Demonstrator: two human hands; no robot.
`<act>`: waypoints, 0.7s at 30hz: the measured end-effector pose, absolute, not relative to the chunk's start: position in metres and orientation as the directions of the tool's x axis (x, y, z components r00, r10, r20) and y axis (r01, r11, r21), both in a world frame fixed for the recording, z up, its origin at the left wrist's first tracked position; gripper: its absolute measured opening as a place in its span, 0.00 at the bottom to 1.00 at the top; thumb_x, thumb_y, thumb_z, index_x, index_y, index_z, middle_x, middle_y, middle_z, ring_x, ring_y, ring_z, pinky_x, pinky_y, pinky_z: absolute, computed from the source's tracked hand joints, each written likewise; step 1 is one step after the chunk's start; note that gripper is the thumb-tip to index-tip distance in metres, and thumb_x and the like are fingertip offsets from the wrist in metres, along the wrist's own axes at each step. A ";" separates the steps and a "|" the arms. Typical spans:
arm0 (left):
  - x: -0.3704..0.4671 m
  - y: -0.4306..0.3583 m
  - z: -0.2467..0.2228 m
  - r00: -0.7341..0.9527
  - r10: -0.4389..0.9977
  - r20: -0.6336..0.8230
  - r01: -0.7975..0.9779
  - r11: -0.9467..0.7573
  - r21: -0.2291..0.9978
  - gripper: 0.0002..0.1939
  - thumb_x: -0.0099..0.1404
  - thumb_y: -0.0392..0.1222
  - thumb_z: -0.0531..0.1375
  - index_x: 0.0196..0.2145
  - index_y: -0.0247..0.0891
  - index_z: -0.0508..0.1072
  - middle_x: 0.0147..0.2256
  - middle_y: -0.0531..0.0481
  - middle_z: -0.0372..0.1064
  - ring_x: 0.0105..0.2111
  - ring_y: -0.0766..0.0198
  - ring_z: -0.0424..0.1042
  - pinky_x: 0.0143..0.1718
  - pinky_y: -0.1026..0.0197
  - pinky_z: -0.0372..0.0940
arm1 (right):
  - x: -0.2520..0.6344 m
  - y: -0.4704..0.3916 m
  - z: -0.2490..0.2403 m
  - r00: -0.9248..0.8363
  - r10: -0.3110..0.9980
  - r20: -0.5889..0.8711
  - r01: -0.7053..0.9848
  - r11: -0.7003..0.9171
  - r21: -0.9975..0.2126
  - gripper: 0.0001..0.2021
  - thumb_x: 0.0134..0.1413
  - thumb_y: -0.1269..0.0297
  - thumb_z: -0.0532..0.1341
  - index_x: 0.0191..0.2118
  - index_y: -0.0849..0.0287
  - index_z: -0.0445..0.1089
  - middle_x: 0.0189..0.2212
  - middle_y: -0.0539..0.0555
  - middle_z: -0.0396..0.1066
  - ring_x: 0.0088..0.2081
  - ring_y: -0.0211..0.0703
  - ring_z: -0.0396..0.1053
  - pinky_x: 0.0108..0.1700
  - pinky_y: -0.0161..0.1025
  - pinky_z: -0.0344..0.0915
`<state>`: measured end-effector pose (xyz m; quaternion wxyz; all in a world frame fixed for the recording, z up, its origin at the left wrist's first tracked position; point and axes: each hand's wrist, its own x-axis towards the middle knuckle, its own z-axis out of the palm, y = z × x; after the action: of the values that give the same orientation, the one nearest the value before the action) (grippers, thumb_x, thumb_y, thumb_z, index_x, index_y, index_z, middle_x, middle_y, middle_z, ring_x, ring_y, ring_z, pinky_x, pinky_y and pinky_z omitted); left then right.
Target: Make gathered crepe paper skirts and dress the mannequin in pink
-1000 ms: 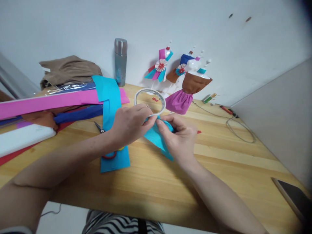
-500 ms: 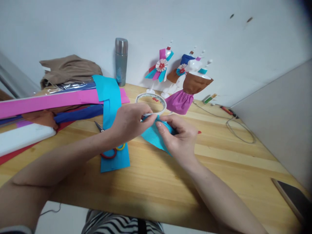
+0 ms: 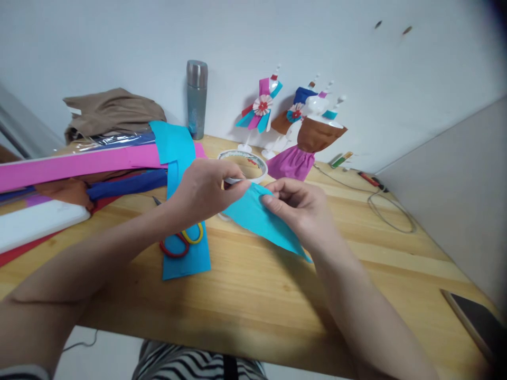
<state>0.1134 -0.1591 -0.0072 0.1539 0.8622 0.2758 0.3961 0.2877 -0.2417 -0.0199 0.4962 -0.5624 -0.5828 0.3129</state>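
A piece of turquoise crepe paper [image 3: 261,216] is stretched between my two hands above the table. My left hand [image 3: 209,184] is closed, pinching the paper's upper left edge between thumb and fingers. At its upper right edge my right hand [image 3: 303,208] holds the same paper, thumb in front; its lower corner hangs below. Just behind my left fingertips is a white tape roll [image 3: 261,168], partly hidden, and I cannot tell whether that hand touches it. Scissors [image 3: 174,248] with red and yellow handles lie under my left forearm on a longer turquoise paper strip [image 3: 186,266].
Pink paper [image 3: 79,166], blue rolls and a white box [image 3: 39,224] crowd the left side. A thermos [image 3: 197,100] stands by the wall. Decorated white dress-form figures [image 3: 312,134] stand at the back. A cable [image 3: 390,227] and a phone [image 3: 475,327] lie on the right.
My hands have drawn apart slightly, spreading the turquoise crepe paper so more of it shows. The tape roll has shifted a little left along with my left hand.
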 end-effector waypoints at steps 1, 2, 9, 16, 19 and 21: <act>0.112 -0.158 -0.005 0.552 0.604 0.574 0.356 -0.794 0.493 0.08 0.58 0.36 0.60 0.23 0.33 0.76 0.14 0.59 0.51 0.18 0.74 0.50 0.22 0.66 0.47 | 0.289 -0.241 -0.019 0.107 0.973 0.205 0.334 0.159 -0.929 0.08 0.48 0.59 0.65 0.27 0.56 0.68 0.20 0.48 0.62 0.19 0.35 0.57 0.20 0.35 0.52; 0.111 -0.158 -0.003 0.573 0.612 0.545 0.358 -0.785 0.505 0.09 0.57 0.36 0.60 0.21 0.33 0.75 0.14 0.59 0.50 0.18 0.74 0.50 0.22 0.66 0.47 | 0.290 -0.241 -0.019 0.085 0.977 0.196 0.332 0.158 -0.930 0.08 0.48 0.60 0.65 0.26 0.56 0.68 0.20 0.48 0.62 0.20 0.35 0.56 0.21 0.35 0.52; 0.106 -0.153 0.004 0.653 0.642 0.402 0.351 -0.726 0.591 0.09 0.56 0.35 0.59 0.19 0.33 0.72 0.14 0.59 0.54 0.18 0.74 0.52 0.22 0.67 0.48 | 0.299 -0.239 -0.015 -0.086 0.987 0.137 0.301 0.157 -0.941 0.06 0.44 0.62 0.67 0.28 0.58 0.72 0.23 0.49 0.68 0.23 0.35 0.62 0.24 0.35 0.58; 0.106 -0.156 0.005 0.697 0.610 0.377 0.340 -0.744 0.575 0.10 0.56 0.33 0.59 0.19 0.31 0.71 0.14 0.59 0.50 0.18 0.75 0.48 0.20 0.65 0.43 | 0.297 -0.242 -0.014 -0.027 0.987 0.160 0.311 0.161 -0.937 0.07 0.44 0.62 0.67 0.27 0.58 0.71 0.21 0.48 0.65 0.22 0.33 0.58 0.22 0.33 0.55; 0.106 -0.157 0.004 0.708 0.595 0.380 0.322 -0.751 0.577 0.09 0.57 0.34 0.58 0.21 0.31 0.74 0.15 0.59 0.50 0.18 0.74 0.49 0.20 0.65 0.43 | 0.289 -0.242 -0.017 -0.010 0.980 0.197 0.333 0.189 -0.924 0.06 0.45 0.63 0.66 0.28 0.58 0.71 0.21 0.48 0.64 0.22 0.34 0.58 0.23 0.34 0.55; 0.107 -0.158 0.002 0.702 0.594 0.393 0.321 -0.756 0.571 0.09 0.57 0.34 0.59 0.21 0.31 0.74 0.15 0.59 0.49 0.19 0.74 0.49 0.20 0.65 0.43 | 0.283 -0.243 -0.019 0.043 0.975 0.218 0.372 0.187 -0.909 0.06 0.46 0.62 0.65 0.27 0.57 0.70 0.20 0.48 0.63 0.22 0.34 0.57 0.22 0.34 0.54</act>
<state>0.1070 -0.1578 0.0021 0.2370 0.8915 0.2566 0.2886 0.2831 -0.2430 -0.0187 0.4678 -0.5500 -0.6122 0.3223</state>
